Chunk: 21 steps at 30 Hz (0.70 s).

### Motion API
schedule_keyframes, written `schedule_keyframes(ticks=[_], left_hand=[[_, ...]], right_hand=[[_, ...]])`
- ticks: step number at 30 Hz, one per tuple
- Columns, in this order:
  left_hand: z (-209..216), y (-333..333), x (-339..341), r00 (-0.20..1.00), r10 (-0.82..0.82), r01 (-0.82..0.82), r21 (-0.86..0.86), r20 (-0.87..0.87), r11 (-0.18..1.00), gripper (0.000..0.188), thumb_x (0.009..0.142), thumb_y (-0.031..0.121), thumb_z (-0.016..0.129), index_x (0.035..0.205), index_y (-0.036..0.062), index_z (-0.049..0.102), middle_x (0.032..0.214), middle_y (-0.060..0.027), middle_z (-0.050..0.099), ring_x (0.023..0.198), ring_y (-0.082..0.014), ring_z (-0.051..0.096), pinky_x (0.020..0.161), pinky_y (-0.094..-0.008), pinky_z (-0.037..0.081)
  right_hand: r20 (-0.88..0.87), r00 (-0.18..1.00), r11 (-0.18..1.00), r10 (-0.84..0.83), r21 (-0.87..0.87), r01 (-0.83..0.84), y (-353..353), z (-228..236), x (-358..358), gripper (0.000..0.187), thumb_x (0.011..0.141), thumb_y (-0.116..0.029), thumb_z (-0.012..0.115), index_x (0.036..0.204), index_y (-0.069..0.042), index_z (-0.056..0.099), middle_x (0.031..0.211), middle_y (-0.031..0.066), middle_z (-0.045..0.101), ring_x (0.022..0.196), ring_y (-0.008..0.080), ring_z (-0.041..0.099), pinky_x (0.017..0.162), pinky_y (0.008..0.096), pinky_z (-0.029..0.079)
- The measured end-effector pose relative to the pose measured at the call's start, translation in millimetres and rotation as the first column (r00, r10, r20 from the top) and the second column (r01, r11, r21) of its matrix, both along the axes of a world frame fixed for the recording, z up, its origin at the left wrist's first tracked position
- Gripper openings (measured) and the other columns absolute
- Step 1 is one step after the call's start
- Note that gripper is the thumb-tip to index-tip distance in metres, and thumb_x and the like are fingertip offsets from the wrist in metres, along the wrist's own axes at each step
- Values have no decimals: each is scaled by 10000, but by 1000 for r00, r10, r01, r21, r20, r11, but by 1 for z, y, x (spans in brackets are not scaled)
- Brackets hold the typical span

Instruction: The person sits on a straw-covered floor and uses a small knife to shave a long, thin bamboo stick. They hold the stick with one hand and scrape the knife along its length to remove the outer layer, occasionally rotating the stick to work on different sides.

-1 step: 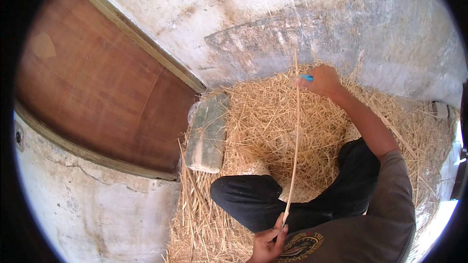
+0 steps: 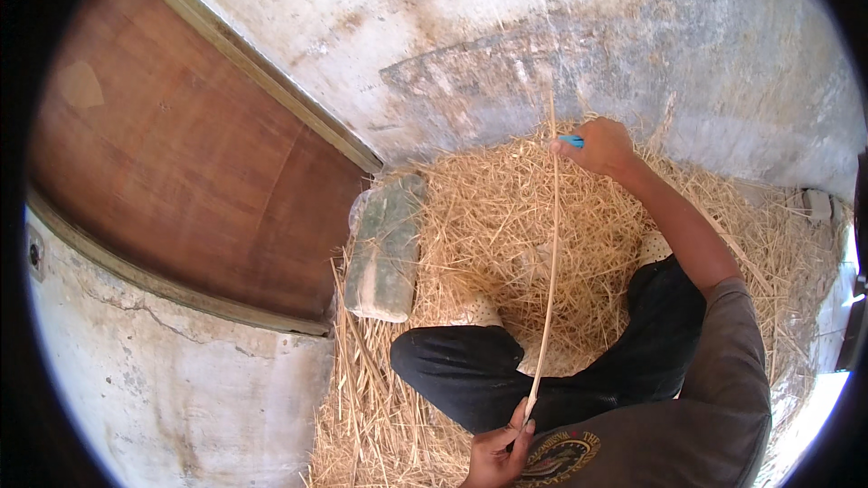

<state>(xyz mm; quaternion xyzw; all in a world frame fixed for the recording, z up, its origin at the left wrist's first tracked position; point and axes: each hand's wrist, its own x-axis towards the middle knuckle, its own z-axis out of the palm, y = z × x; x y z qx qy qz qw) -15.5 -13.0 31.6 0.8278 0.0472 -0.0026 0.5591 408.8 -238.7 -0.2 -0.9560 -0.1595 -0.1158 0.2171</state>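
Note:
A long, thin, pale strip [image 2: 552, 262], looking like split bamboo or cane, runs upright in front of me from my lap toward the wall, bowing slightly. Its near end is pinched in the fingers of my left hand [image 2: 499, 454], low by my shirt. Far out on a stretched arm, my right hand [image 2: 604, 146] is closed around a small blue tool [image 2: 572, 140], its thumb against the strip near the far end. Whether the tool has a blade is hidden by the fingers.
Loose straw-like shavings [image 2: 488, 217] cover the floor around my folded legs [image 2: 461, 370]. A worn greenish block [image 2: 384, 248] lies to the left, beside a brown wooden door panel [image 2: 208, 136]. A stained wall [image 2: 506, 27] rises close ahead. At far right sits a grey brick-like piece [image 2: 816, 205].
The far end of the strip, my right hand and the blue tool have shifted very slightly to the right. My left hand stays nearly in place.

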Motion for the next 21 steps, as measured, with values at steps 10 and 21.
schedule_keyframes(ticks=[10,21], left_hand=[[-32,5,-16,999,33,-28,-358,7,933,204,924,43,575,1078,-70,648,747,23,579,629,-49,476,566,-206,390],[-14,18,48,969,117,-182,-315,-216,932,354,978,136,493,1299,-12,513,517,38,431,440,-36,376,402,-195,289]], right_hand=[[-92,935,939,-343,-23,343,-59,-9,59,850,776,-823,370,617,-27,621,612,126,590,615,243,605,581,418,481],[-341,912,958,-229,88,274,-68,2,13,852,804,-792,382,601,8,595,566,119,541,539,219,515,570,403,429]])
